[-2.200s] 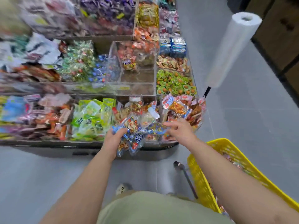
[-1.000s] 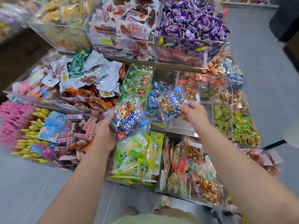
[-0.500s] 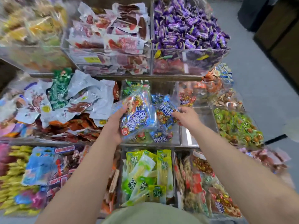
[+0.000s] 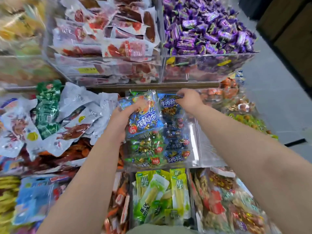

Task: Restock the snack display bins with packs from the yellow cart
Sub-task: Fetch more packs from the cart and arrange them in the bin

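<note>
Observation 1: my left hand (image 4: 125, 115) sits just at 9 o'clock of the view's centre. Its fingers are curled round the left edge of 1 blue snack pack (image 4: 146, 120), which is held tilted above the clear bin (image 4: 194, 141) on the middle tier.

Observation 2: my right hand (image 4: 189, 98) lies at 1 o'clock of centre. Its fingers are bent and pinch the top edge of a second blue pack (image 4: 168, 103) at the far end of the same bin. How firmly they close cannot be told, as the fingertips are blurred.

Observation 3: inside that bin, green packs (image 4: 145, 149) fill the left half and more blue packs (image 4: 177, 149) the right half, at 6 o'clock of the held packs.

Observation 4: purple sweets (image 4: 206, 31) are heaped at 1 o'clock on the top tier, and red meat packs (image 4: 118, 39) at 11 o'clock. Yellow-green packs (image 4: 162, 196) lie at 6 o'clock on the lowest tier. Silver packs (image 4: 76, 112) lie at 9 o'clock.
</note>
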`<move>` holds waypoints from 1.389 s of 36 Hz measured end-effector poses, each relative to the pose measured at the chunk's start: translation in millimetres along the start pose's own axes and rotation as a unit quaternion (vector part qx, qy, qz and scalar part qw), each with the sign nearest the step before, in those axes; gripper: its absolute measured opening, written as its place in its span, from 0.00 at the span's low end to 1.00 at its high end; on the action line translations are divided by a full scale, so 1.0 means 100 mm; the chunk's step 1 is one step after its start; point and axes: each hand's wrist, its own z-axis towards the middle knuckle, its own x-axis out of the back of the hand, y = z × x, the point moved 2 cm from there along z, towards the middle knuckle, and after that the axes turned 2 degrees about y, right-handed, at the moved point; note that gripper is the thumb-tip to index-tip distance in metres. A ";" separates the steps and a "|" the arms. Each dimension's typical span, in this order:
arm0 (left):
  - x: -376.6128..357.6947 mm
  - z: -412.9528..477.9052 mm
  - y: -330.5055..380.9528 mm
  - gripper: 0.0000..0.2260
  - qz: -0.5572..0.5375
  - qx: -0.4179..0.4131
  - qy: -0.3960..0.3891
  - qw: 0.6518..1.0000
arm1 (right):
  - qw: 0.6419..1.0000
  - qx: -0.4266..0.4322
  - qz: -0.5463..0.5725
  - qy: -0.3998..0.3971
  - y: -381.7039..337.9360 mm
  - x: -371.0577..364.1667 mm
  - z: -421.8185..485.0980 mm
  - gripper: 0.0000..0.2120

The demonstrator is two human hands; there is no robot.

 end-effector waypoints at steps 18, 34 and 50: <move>0.01 0.04 -0.03 0.10 -0.008 -0.001 -0.021 1.000 | 0.970 0.126 -0.201 -0.049 -0.09 -0.45 -0.09 0.13; -0.16 -0.19 -0.03 0.18 0.023 -0.002 -0.028 0.999 | 0.947 -0.022 0.313 -0.071 -0.12 0.02 -0.55 0.08; -0.62 -0.52 -0.11 0.31 -0.132 -0.092 0.098 0.982 | 0.837 -0.115 0.535 -0.022 -0.24 -0.18 -1.40 0.14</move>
